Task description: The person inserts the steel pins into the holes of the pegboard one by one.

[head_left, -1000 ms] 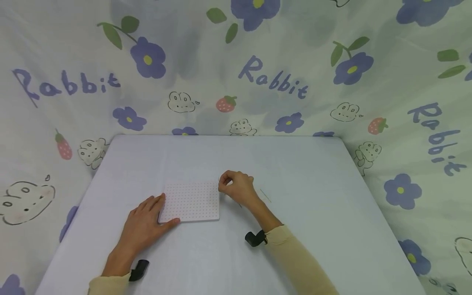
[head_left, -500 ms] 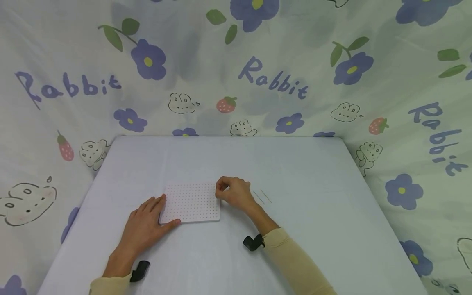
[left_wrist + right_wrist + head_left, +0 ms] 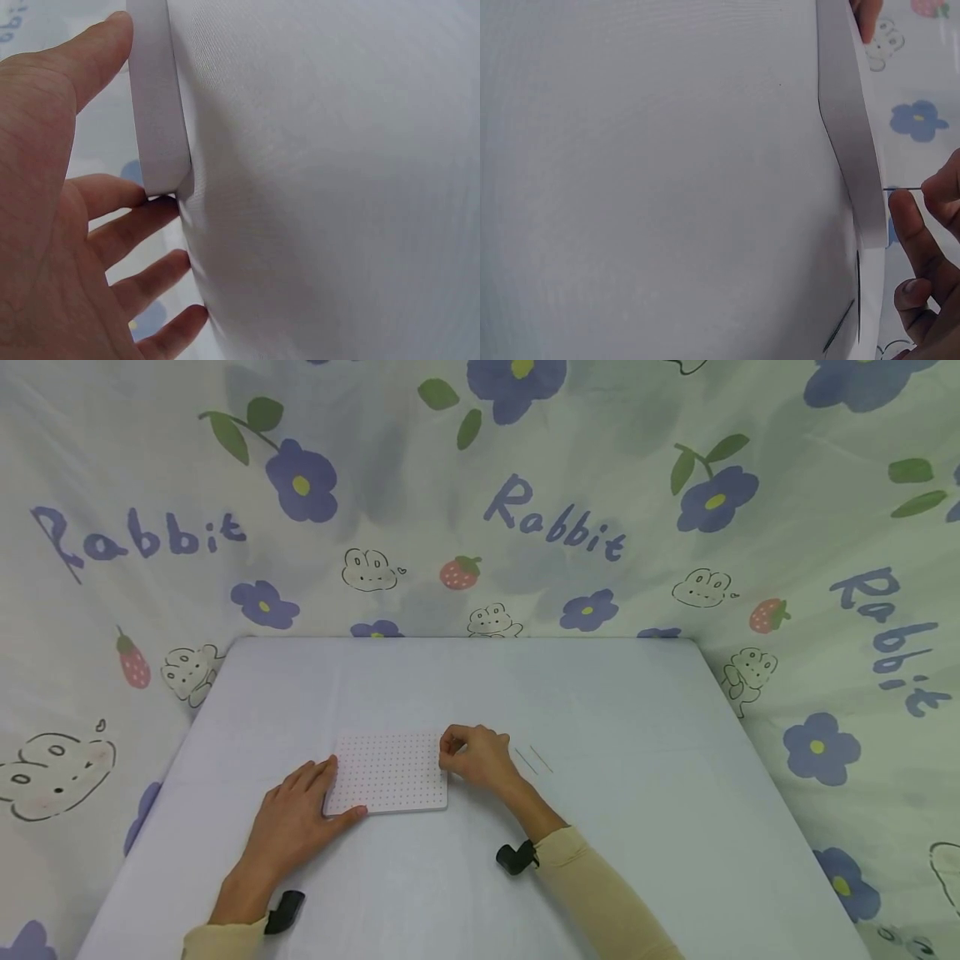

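A white block-like board (image 3: pixel 390 772) with a grid of small dots lies on the table. My left hand (image 3: pixel 292 810) rests at its near left corner, thumb along the front edge and fingers extended by the left side. In the left wrist view, the thumb and forefinger touch the board's side wall (image 3: pixel 159 112). Over the board's right edge, my right hand (image 3: pixel 480 756) pinches a thin dark needle (image 3: pixel 902 188). In the right wrist view, the needle's free end meets the board's top face, and its other end is hidden by the fingertips.
Two more thin needles lie on the white table: one (image 3: pixel 527 761) just right of my right hand, the other (image 3: pixel 542 758) beside it. Behind the table hangs a patterned cloth (image 3: pixel 420 510) with flowers and rabbits. Each wrist carries a small black camera.
My right hand has shifted left and slightly toward me, from just off the board's right side to over its edge, uncovering a needle on the table. My left hand stays on the corner.
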`<action>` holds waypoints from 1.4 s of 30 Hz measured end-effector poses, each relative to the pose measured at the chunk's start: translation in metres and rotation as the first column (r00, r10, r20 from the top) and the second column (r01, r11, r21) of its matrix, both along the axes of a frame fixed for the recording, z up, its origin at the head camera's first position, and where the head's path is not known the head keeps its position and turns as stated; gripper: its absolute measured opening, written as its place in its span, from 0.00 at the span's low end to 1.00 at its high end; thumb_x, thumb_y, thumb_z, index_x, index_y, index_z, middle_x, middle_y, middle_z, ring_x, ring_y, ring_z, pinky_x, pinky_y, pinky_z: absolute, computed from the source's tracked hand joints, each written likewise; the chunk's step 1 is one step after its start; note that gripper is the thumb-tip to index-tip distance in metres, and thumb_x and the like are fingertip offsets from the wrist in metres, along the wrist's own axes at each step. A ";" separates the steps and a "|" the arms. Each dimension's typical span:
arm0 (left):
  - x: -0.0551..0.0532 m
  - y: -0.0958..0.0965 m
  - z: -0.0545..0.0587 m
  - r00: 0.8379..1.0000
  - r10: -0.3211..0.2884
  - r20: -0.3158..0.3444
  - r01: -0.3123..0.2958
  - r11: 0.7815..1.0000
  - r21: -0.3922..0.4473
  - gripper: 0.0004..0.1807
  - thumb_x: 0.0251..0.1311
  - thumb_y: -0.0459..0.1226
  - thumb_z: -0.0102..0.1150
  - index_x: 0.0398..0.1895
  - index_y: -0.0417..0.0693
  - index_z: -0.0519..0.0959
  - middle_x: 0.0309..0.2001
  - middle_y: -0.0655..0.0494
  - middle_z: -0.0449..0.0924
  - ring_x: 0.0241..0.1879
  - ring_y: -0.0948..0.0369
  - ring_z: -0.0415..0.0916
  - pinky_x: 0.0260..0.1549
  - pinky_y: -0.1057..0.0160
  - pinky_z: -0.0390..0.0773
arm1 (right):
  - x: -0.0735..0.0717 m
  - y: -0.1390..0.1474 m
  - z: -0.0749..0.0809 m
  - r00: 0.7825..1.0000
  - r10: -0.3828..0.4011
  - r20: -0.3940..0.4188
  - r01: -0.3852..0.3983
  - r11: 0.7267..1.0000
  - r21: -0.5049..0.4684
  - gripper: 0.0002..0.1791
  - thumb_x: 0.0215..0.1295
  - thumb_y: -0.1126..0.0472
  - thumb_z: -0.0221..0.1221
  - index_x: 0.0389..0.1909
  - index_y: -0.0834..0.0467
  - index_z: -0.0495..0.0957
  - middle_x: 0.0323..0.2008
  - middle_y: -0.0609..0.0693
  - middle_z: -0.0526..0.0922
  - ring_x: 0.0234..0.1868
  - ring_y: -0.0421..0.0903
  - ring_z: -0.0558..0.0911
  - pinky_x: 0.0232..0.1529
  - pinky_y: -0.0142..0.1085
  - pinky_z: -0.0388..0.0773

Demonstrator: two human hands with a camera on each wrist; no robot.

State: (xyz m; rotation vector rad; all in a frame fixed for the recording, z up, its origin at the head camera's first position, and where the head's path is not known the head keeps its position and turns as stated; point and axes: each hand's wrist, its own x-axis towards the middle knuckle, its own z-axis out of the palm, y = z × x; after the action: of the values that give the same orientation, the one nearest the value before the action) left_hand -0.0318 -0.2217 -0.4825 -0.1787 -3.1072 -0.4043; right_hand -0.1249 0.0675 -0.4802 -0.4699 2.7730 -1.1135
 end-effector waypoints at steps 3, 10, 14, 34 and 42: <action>0.000 0.000 0.000 1.000 0.003 0.001 -0.003 1.000 0.002 0.60 0.54 0.75 0.55 0.75 0.35 0.62 0.70 0.32 0.66 0.71 0.35 0.58 0.62 0.28 0.60 | 0.001 0.000 0.000 1.000 0.003 -0.004 -0.003 1.000 -0.008 0.03 0.56 0.56 0.64 0.29 0.43 0.80 0.27 0.33 0.81 0.30 0.38 0.76 0.45 0.48 0.59; 0.001 0.000 0.000 1.000 0.001 0.004 -0.001 1.000 0.001 0.61 0.54 0.75 0.53 0.75 0.35 0.62 0.70 0.33 0.66 0.71 0.35 0.58 0.62 0.28 0.60 | 0.004 0.001 0.001 1.000 0.001 -0.010 -0.001 1.000 0.013 0.02 0.56 0.55 0.64 0.30 0.44 0.81 0.27 0.32 0.80 0.33 0.38 0.75 0.45 0.48 0.60; 0.000 0.000 0.000 1.000 -0.003 -0.004 0.003 1.000 -0.005 0.60 0.54 0.75 0.53 0.75 0.35 0.62 0.70 0.33 0.66 0.70 0.35 0.58 0.62 0.28 0.61 | 0.004 0.004 0.006 1.000 0.000 -0.012 0.001 1.000 0.031 0.01 0.59 0.53 0.64 0.31 0.43 0.81 0.26 0.31 0.80 0.34 0.38 0.75 0.44 0.47 0.60; 0.001 0.000 0.000 0.999 -0.024 -0.036 0.025 1.000 0.008 0.60 0.55 0.73 0.56 0.74 0.33 0.63 0.69 0.32 0.67 0.69 0.34 0.60 0.59 0.27 0.62 | 0.006 0.091 0.014 0.969 -0.223 0.105 0.232 0.970 -0.076 0.11 0.64 0.49 0.68 0.42 0.49 0.85 0.37 0.43 0.85 0.36 0.43 0.80 0.29 0.36 0.77; 0.000 0.001 -0.001 0.999 -0.025 -0.033 0.025 1.000 0.010 0.60 0.54 0.73 0.56 0.73 0.33 0.63 0.68 0.31 0.67 0.68 0.33 0.60 0.59 0.27 0.61 | 0.011 0.127 0.003 0.919 -0.349 0.181 0.353 0.936 0.015 0.11 0.62 0.48 0.68 0.41 0.48 0.86 0.37 0.42 0.87 0.41 0.45 0.84 0.54 0.56 0.66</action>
State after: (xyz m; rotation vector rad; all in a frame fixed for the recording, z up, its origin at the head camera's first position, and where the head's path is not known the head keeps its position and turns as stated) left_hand -0.0315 -0.2205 -0.4837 -0.2221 -3.0726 -0.4130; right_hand -0.1144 0.1944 -0.4775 0.1343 2.7506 -1.1801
